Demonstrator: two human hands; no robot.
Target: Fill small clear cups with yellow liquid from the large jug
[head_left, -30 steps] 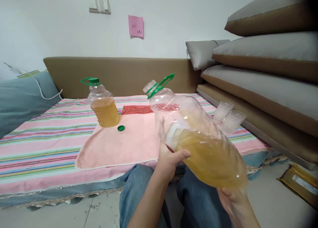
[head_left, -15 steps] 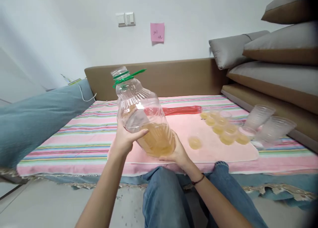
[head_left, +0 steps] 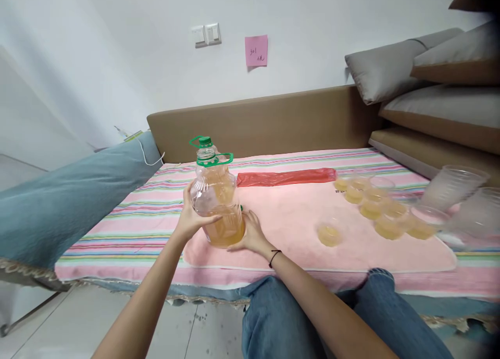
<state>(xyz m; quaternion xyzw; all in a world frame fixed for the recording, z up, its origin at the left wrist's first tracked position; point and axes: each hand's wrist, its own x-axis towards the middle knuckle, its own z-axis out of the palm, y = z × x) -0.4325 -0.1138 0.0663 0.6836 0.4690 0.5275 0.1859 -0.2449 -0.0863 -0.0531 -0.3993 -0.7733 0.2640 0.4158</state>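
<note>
— Which step is this, would you say?
— Placing the bottle (head_left: 214,195), I'd judge. It's at the left end of the mat (head_left: 281,218), though from here I can't tell whether its base is resting.
— And the hands?
— Both gripping it: the left hand (head_left: 192,219) is wrapped round its side, the right hand (head_left: 253,235) cupped low by the base.
— What does the next move call for?
— Keeping it upright, I'd think, with the base flat before either hand lets go. The mouth has no cap, so a tip could spill it.
— How does it look?
— Clear, ribbed at the shoulder, a green ring handle at the neck, yellowish liquid low down. A second bottle (head_left: 205,140), capped green, shows past it, farther back from the mat's front edge. The filled cups (head_left: 390,223) crowd the mat's right end, blurred.
</note>
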